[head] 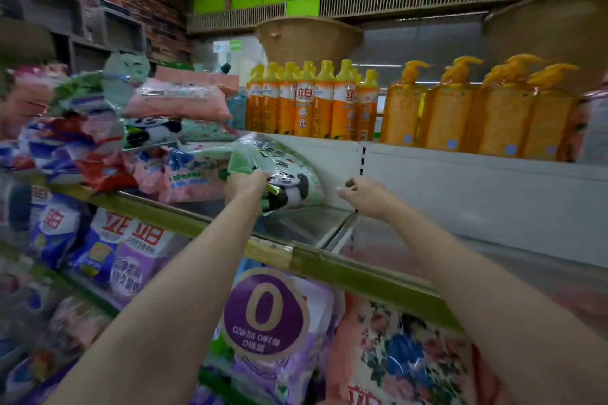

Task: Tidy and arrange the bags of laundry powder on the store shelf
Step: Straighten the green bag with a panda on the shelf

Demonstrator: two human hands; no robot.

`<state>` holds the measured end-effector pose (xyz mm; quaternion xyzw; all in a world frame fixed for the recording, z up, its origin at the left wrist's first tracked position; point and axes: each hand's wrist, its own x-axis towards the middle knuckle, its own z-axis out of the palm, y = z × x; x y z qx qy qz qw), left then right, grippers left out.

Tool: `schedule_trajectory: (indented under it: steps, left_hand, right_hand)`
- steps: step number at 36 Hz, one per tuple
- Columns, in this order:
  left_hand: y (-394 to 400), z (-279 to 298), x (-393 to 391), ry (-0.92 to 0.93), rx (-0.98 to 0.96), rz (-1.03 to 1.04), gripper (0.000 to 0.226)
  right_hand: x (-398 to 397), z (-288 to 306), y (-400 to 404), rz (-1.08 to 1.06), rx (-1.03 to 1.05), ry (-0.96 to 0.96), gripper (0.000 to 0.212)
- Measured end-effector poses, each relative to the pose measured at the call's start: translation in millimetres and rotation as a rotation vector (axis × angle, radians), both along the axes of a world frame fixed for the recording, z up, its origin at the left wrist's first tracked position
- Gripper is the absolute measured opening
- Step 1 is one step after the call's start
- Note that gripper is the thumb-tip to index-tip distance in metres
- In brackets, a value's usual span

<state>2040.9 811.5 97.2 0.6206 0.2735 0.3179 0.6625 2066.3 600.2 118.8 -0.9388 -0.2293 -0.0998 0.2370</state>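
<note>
My left hand [245, 186] grips the near edge of a green laundry powder bag with a panda print [289, 177], which stands tilted against the white back panel of the middle shelf [309, 227]. My right hand [365, 192] hovers just right of that bag, fingers loosely curled, holding nothing. A loose heap of pink, green and blue-red powder bags [138, 128] fills the shelf to the left.
Orange detergent bottles [309, 102] and orange pump bottles [477, 115] line the upper shelf. The shelf's green front rail [345, 266] runs under my arms. Below it stand purple bags [263, 316], blue-white bags [108, 246] and a floral pink bag [404, 358].
</note>
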Motion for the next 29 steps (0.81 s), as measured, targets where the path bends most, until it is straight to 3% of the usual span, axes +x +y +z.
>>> schedule_trajectory:
  steps: [5, 7, 9, 12, 14, 17, 20, 22, 24, 25, 27, 29]
  left_hand:
    - [-36.1, 20.9, -12.3, -0.068, -0.016, -0.202, 0.048]
    - [-62.1, 34.6, -27.9, -0.064, 0.051, -0.28, 0.032]
    - [-90.6, 46.9, -44.9, -0.088, 0.145, -0.412, 0.02]
    - [-134.0, 61.8, -59.6, -0.13, 0.283, -0.628, 0.012]
    - [-158.4, 67.7, -58.4, -0.142, 0.344, -0.732, 0.014]
    - [-188.8, 67.1, -41.5, -0.163, 0.392, -0.786, 0.033]
    - [-225.3, 62.9, -33.0, -0.105, 0.442, -0.852, 0.048]
    - [-250.7, 56.8, -21.7, -0.067, 0.479, -0.872, 0.059]
    - [-276.6, 50.1, -13.9, -0.036, 0.538, -0.909, 0.055]
    - [-289.0, 45.4, -10.5, -0.021, 0.553, -0.936, 0.052]
    - [-311.3, 38.7, -1.6, -0.032, 0.538, -0.936, 0.048]
    - [-328.3, 33.0, 4.9, -0.059, 0.556, -0.907, 0.046]
  right_hand:
    - [-0.6, 2.3, -51.6, -0.129, 0.103, 0.132, 0.069]
    - [-2.9, 3.3, -81.6, -0.166, 0.231, 0.189, 0.069]
    - [-3.6, 4.1, -112.0, -0.199, 0.441, 0.295, 0.07]
    - [-15.4, 10.7, -153.7, -0.064, 0.873, 0.549, 0.057]
    - [-23.7, 17.2, -182.7, -0.047, 1.018, 0.572, 0.049]
    - [-39.1, 20.6, -229.0, -0.055, 0.969, 0.559, 0.045]
    - [-54.2, 18.8, -275.2, -0.094, 0.874, 0.555, 0.056]
    - [-69.0, 18.6, -299.9, -0.136, 0.792, 0.475, 0.056]
    - [-73.0, 14.3, -324.2, -0.179, 0.716, 0.367, 0.072]
    - [-76.1, 13.3, -332.4, -0.193, 0.687, 0.31, 0.068]
    - [-81.0, 8.1, -348.2, -0.21, 0.702, 0.239, 0.041]
    - [-79.3, 0.3, -361.5, -0.245, 0.731, 0.205, 0.036]
